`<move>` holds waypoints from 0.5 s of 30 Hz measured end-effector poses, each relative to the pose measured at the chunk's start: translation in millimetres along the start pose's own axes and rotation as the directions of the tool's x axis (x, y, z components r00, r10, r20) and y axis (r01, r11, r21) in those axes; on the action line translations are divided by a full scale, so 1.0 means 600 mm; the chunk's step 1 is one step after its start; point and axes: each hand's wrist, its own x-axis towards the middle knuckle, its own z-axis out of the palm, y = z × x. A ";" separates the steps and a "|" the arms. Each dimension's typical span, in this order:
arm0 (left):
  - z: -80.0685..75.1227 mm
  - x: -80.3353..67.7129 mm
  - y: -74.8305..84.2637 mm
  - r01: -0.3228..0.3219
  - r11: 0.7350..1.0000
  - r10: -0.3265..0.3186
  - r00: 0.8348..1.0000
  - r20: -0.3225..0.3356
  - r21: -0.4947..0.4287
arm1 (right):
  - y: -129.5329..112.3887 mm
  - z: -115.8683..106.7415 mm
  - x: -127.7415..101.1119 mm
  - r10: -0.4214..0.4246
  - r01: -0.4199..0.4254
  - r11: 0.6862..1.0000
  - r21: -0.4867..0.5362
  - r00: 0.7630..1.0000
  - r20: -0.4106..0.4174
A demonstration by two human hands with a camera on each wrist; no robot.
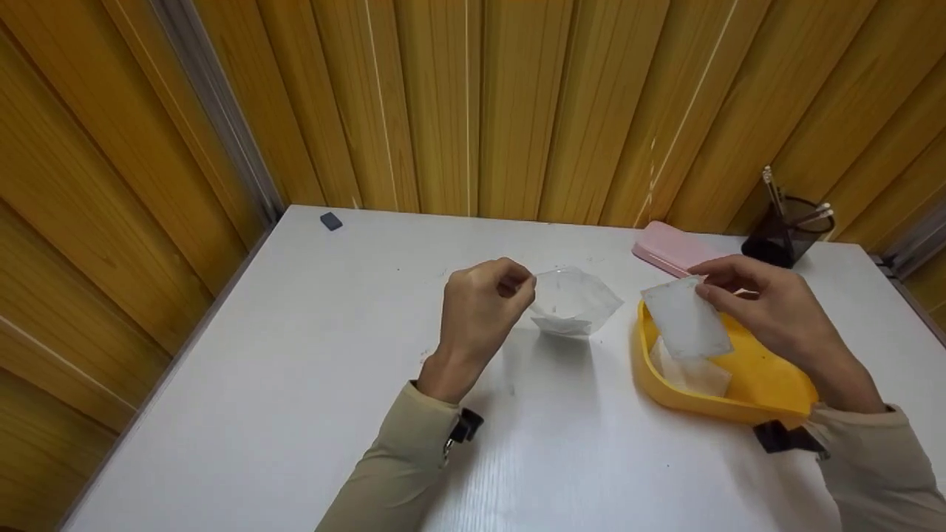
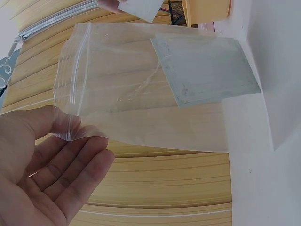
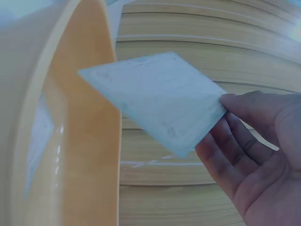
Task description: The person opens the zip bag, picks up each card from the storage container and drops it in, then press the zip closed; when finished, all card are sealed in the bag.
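Status: we hold the bag (image 1: 573,301) by its zip edge in the left hand (image 1: 480,310), pinch grip, above the table (image 1: 295,369). One pad (image 2: 207,70) is already inside. Right hand (image 1: 768,310) pinches a 2nd pad (image 1: 687,319) at one corner, over the tray (image 1: 728,403). Approx. mid-task by our judgement: 2nd pad not yet in; at least one more sheet (image 1: 691,375) remains in tray.

Looks like a small office or study corner: white desk (image 1: 295,384) pushed against yellow wood-panelled walls (image 1: 517,103), with a dark mesh pen holder (image 1: 785,235) holding pencils, a pink pencil case (image 1: 669,249) and a small grey eraser (image 1: 331,220) at the back.
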 end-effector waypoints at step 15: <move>0.006 0.001 -0.004 -0.028 1.000 0.028 1.000 -0.007 0.011 | -0.092 0.027 -0.002 -0.032 0.114 0.962 0.248 0.950 -0.310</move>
